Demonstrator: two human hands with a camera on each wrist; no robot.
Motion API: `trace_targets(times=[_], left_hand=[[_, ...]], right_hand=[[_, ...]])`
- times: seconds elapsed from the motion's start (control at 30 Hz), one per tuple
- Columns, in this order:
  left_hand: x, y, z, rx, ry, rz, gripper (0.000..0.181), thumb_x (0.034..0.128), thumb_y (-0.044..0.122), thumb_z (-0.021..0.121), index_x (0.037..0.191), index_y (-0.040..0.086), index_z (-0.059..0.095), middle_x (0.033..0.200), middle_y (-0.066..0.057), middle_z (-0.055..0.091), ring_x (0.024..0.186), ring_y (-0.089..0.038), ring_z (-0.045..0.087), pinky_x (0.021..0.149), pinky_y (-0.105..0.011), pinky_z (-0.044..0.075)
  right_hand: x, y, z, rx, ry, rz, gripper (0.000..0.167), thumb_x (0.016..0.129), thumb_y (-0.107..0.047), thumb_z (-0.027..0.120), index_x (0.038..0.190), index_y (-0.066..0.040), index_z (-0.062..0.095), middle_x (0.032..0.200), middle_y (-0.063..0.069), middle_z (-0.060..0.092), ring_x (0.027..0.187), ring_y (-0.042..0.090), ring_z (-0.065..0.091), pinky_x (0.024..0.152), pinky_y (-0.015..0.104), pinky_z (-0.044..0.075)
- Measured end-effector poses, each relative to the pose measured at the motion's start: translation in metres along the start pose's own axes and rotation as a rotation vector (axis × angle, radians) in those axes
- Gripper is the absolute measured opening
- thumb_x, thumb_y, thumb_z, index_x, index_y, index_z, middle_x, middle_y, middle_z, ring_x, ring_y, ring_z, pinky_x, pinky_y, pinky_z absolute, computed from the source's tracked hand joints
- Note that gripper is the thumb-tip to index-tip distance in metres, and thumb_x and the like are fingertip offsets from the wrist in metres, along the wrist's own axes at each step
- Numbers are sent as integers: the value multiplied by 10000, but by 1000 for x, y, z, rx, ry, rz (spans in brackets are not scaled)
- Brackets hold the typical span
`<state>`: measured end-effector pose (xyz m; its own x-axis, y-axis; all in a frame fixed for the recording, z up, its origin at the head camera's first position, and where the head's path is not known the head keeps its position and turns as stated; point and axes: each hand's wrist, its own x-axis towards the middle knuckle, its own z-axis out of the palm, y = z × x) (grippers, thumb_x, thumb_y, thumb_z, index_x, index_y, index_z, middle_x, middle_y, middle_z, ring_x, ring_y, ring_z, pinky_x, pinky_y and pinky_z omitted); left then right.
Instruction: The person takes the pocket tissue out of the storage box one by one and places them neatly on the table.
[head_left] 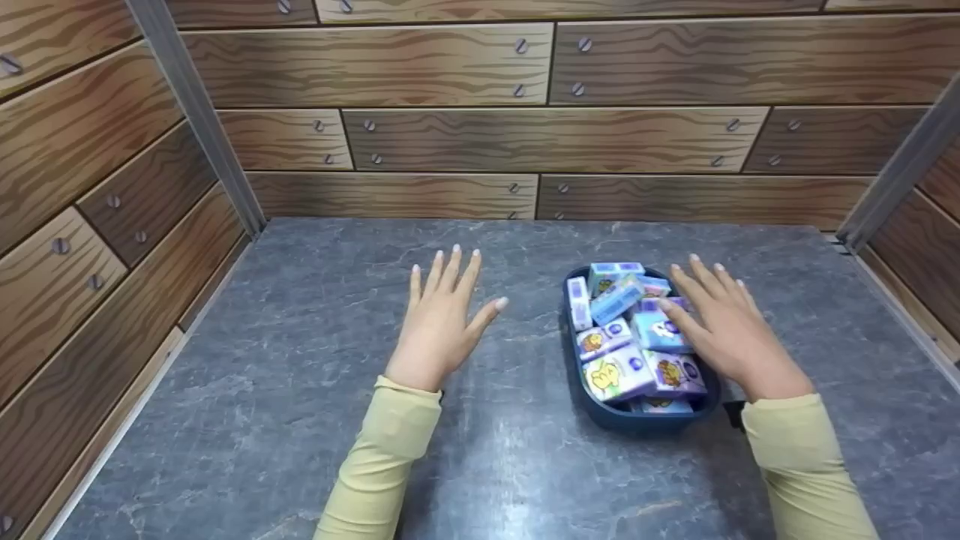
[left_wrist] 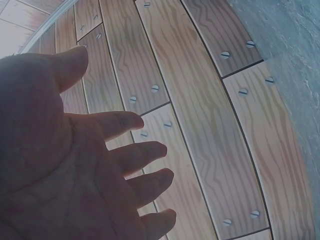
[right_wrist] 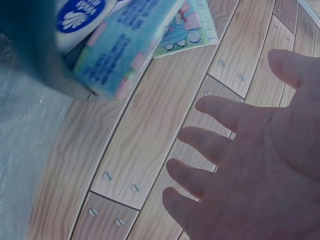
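Note:
A dark blue oval tub stands on the table, filled with several small tissue packs in white, purple and light blue with cartoon animals. My right hand hovers over the tub's right side with straight, spread fingers and grips nothing. In the right wrist view, a light blue pack pokes above the tub's wall, apart from the fingers. Left of the tub, my left hand is held above the table, palm down, its fingers straight and nothing in them. The left wrist view shows that bare palm.
The grey stone-patterned table spreads around the tub. Panels printed like wooden planks rise at the back, left and right. Grey metal posts stand in the back corners.

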<state>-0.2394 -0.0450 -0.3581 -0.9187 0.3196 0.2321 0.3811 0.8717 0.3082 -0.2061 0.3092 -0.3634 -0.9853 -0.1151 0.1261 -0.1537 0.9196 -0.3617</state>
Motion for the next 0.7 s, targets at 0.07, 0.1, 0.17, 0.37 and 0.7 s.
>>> trace_targets(times=[0.07, 0.1, 0.17, 0.37, 0.7], left_hand=[[0, -1, -2, -3, 5, 1, 751, 938, 642, 303, 1536, 204, 179, 1585, -82, 96, 1446, -272, 26, 1121, -458, -118], [-1, -2, -3, -2, 12, 1, 750, 940, 639, 305, 1534, 197, 188, 1584, -87, 105, 1445, -278, 32, 1122, -461, -115], [-2, -5, -6, 1, 27, 2, 744, 947, 628, 314, 1531, 181, 206, 1580, -97, 119, 1443, -291, 43, 1124, -473, -102], [-7, -10, -12, -7, 24, -28, 740, 951, 615, 334, 1532, 176, 199, 1579, -107, 118, 1444, -296, 29, 1130, -490, -80], [-3, 3, -7, -40, -12, 5, 751, 945, 629, 312, 1535, 186, 170, 1582, -105, 100, 1445, -297, 29, 1131, -482, -82]], right_hand=[[1, 0, -1, 9, -8, 17, 740, 965, -598, 313, 1532, -138, 193, 1584, 150, 26, 1414, 424, -26, 1102, 593, -43], [2, 0, -1, 16, -9, 20, 737, 967, -594, 316, 1532, -138, 194, 1584, 153, 33, 1411, 435, 2, 1097, 612, -6], [5, -1, 0, 30, -10, 25, 723, 973, -578, 321, 1532, -137, 195, 1579, 171, 64, 1400, 455, 66, 1077, 647, 67], [2, 8, 8, 29, 18, 79, 679, 1004, -493, 315, 1504, -39, 241, 1472, 297, 271, 1313, 501, 274, 1032, 659, 212], [-34, 28, 27, 36, 62, 216, 562, 1003, -313, 349, 1442, 38, 334, 1070, 272, 605, 981, 442, 568, 881, 625, 407]])
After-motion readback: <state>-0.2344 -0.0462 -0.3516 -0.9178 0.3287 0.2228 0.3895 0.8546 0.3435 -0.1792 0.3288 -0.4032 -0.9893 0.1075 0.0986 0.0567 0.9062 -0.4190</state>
